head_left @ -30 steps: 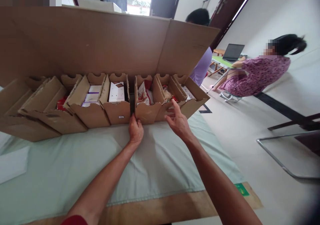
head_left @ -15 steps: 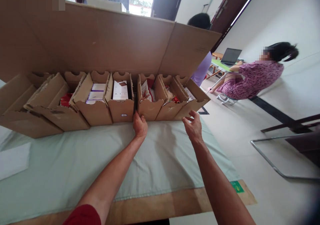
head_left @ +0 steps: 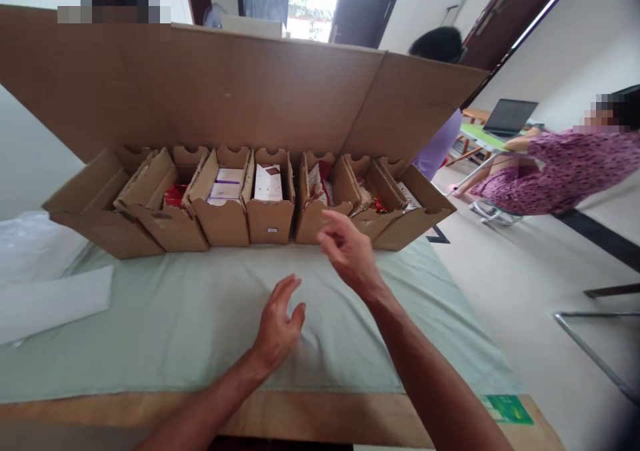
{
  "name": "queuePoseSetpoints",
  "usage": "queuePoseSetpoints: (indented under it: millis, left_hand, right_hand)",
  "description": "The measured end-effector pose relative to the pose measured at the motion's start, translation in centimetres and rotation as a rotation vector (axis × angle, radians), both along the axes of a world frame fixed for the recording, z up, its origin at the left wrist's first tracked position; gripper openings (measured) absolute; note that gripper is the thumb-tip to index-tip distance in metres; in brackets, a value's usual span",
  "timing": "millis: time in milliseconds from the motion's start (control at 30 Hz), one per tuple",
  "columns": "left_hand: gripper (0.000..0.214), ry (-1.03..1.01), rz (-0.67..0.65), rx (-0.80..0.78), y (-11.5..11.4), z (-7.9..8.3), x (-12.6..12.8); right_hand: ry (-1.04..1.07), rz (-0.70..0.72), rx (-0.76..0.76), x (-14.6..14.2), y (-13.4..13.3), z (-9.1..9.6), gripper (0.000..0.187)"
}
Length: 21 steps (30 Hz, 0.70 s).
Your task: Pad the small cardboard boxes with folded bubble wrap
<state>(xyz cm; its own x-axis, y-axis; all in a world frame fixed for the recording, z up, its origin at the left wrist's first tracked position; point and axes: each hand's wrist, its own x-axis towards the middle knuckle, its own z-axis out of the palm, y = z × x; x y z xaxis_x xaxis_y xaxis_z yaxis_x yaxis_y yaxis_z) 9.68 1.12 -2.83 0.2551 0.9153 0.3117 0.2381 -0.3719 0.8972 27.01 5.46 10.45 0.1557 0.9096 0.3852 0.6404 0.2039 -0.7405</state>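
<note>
A row of several open brown cardboard boxes [head_left: 271,221] stands across the far side of the table on a pale green cloth [head_left: 200,317]. White packets and red-printed packets sit inside them. A tall cardboard sheet [head_left: 225,91] rises behind the row. My left hand [head_left: 277,327] hovers over the cloth, fingers apart, holding nothing. My right hand [head_left: 349,251] is raised in front of the boxes right of centre, fingers loosely spread and empty, not touching a box.
White plastic wrapping [head_left: 45,284] lies at the table's left. A person in a patterned dress [head_left: 560,167] sits at a laptop [head_left: 507,117] at the right. Another person's head [head_left: 440,44] shows behind the cardboard. A metal chair frame [head_left: 595,351] stands on the floor.
Both hands have come off the boxes. My left hand has pulled back toward me over the cloth, and my right hand has moved left and lifted. The view has shifted leftward.
</note>
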Motion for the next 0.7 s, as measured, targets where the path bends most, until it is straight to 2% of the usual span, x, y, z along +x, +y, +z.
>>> queuePoseSetpoints:
  millis: [67, 133, 233, 300, 400, 567, 633, 700]
  left_hand:
    - [0.036, 0.022, -0.019, -0.022, -2.0, -0.1, -3.0]
    - [0.032, 0.040, -0.019, -0.069, -3.2, 0.0, -5.7]
    - [0.029, 0.042, 0.009, -0.117, -4.0, 0.5, -8.7]
    - [0.027, 0.022, 0.046, -0.122, -4.1, 0.7, -10.1]
    - [0.025, -0.024, 0.110, -0.119, -4.2, 0.7, -11.7]
    - [0.025, -0.054, 0.228, -0.164, -4.3, 1.2, -13.9]
    - [0.034, -0.044, 0.233, -0.190, -3.9, 1.9, -14.7]
    - [0.050, -0.039, 0.193, -0.163, -2.8, 2.7, -15.0]
  right_hand:
    - [-0.160, 0.039, -0.095, -3.0, 3.0, 1.3, 0.060]
    - [-0.333, -0.012, -0.199, -4.8, 6.0, 2.1, 0.061]
    - [-0.475, -0.112, -0.282, -5.7, 8.4, 2.4, 0.033]
    - [-0.470, -0.112, -0.252, -5.6, 7.5, 2.4, 0.020]
    - [-0.385, -0.038, -0.130, -5.5, 2.1, 2.2, 0.015]
    - [-0.312, -0.009, 0.057, -4.7, -12.4, 1.0, 0.014]
    - [-0.325, -0.019, 0.096, -4.0, -17.6, 0.2, 0.020]
    - [-0.320, -0.063, 0.085, -3.2, -21.5, -0.7, 0.026]
